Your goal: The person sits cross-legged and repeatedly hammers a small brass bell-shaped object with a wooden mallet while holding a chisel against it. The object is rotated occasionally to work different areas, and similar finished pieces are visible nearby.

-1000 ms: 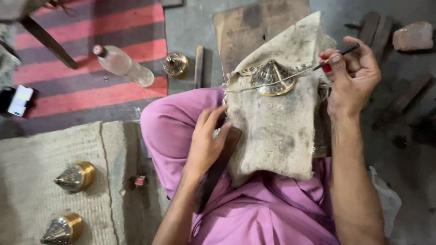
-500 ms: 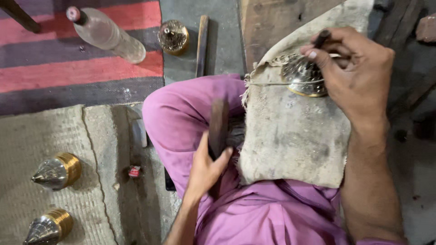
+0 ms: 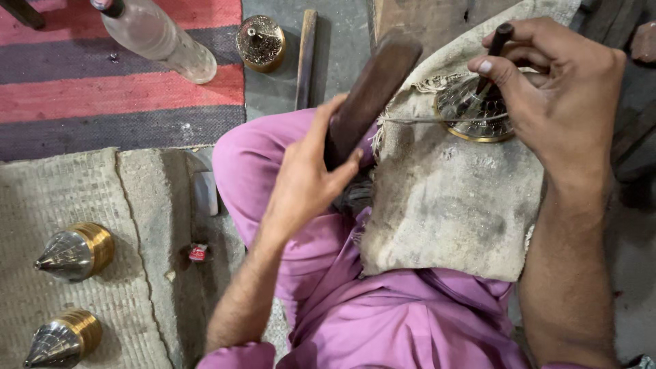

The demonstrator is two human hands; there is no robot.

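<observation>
Engraving on the lap: a seated person in pink clothing works over a coarse burlap cloth (image 3: 447,205) draped across the right knee, on whose far part lies a round brass-rimmed disc (image 3: 475,116) with a patterned face. The right hand (image 3: 553,89) pinches a thin dark punch (image 3: 493,58) nearly upright, its tip on the disc. The left hand (image 3: 304,181) grips the near end of a dark wooden mallet (image 3: 372,92), its head raised just left of the punch and apart from it. Judged from this, the striking step is in hand; the next blow calls for the punch held steady and the mallet landing square on its top. Far left: a clear bottle (image 3: 160,37); near left, two brass cones (image 3: 75,251).
</observation>
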